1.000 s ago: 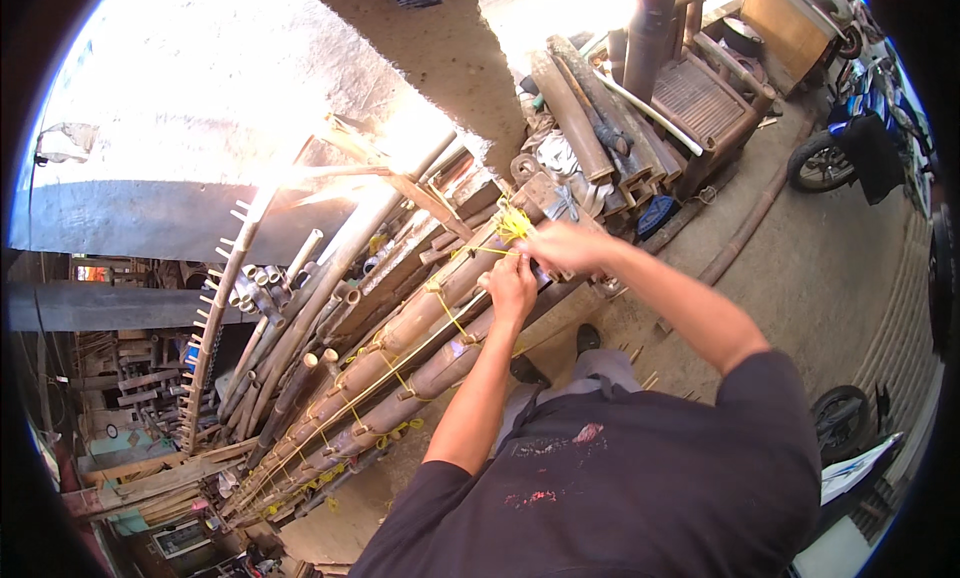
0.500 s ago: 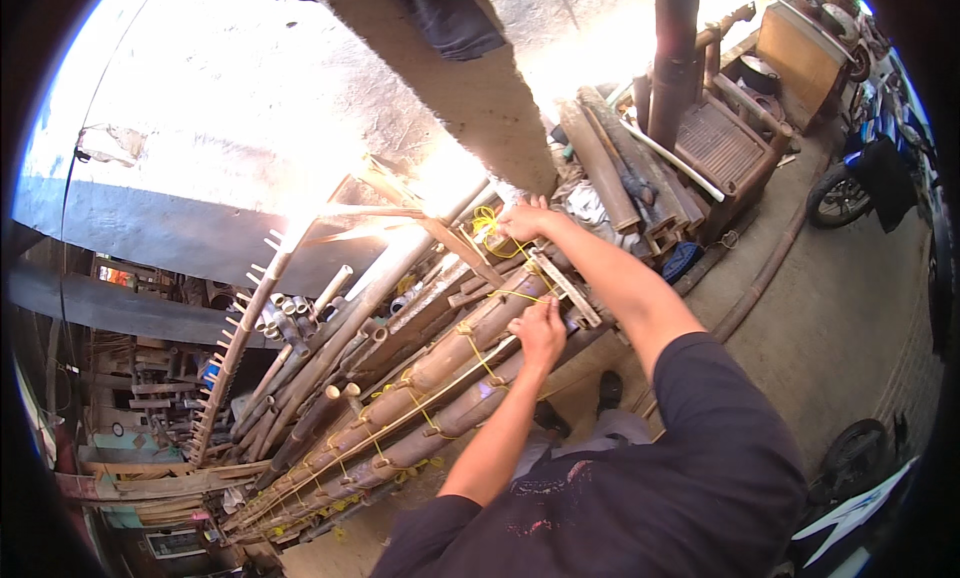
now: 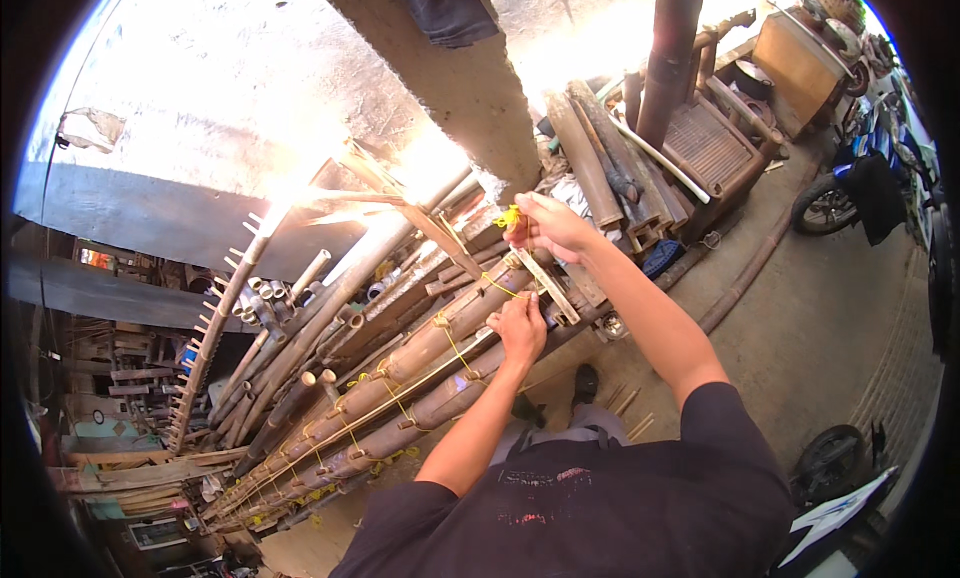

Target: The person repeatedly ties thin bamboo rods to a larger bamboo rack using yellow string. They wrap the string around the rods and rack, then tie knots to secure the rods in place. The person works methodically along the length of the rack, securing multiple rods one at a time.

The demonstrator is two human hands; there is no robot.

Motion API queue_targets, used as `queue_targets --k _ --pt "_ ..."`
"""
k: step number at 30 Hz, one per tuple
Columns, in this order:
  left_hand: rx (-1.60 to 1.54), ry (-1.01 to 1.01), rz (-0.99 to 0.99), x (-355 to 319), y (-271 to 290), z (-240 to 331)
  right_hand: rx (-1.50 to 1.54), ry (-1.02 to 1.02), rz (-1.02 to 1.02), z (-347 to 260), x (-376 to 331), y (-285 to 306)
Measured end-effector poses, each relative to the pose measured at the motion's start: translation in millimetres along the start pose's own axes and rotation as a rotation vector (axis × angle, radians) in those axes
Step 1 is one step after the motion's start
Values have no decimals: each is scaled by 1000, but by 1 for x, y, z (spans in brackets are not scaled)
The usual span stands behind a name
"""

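Note:
My right hand point(image 3: 556, 228) is closed on a small bundle of yellow cord point(image 3: 508, 218), held above the near end of two long bamboo poles. Lower down, my left hand point(image 3: 520, 328) pinches the cord where it comes off the upper bamboo pole point(image 3: 415, 354). Beneath it runs the lower bamboo pole point(image 3: 430, 410). Loops of the same yellow cord are tied along both poles at intervals. Next to my fingers, a short wooden piece point(image 3: 548, 283) lies across the pole ends.
More bamboo and pipes point(image 3: 300, 363) are piled at the left, beside a pegged pole point(image 3: 222, 323). A concrete pillar point(image 3: 450, 83) rises ahead. Cut bamboo lengths point(image 3: 590, 158) and a wooden chair point(image 3: 705, 153) stand at the far right, with a motorcycle wheel point(image 3: 828, 200) beyond.
My right hand has turned and come slightly lower with the cord bundle, which looks smaller and more gathered. My left hand has shifted slightly left. The whole view has also moved a little.

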State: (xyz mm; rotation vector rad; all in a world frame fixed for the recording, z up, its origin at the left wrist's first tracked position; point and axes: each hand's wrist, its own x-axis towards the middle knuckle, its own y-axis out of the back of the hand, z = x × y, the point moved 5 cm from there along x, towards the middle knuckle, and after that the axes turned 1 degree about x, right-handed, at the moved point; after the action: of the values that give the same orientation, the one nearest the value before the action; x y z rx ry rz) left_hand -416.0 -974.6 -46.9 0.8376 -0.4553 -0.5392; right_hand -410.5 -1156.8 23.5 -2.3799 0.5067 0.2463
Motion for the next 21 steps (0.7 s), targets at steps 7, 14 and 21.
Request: queue_targets --k 7,14,21 --pt "-52 -21 -37 1 -4 15 -1510 91 -180 73 168 39" --pt "-71 12 50 -9 -5 3 -282 -172 28 59 131 15" --pt "-43 -22 62 -4 -6 12 -342 88 -37 10 139 26"
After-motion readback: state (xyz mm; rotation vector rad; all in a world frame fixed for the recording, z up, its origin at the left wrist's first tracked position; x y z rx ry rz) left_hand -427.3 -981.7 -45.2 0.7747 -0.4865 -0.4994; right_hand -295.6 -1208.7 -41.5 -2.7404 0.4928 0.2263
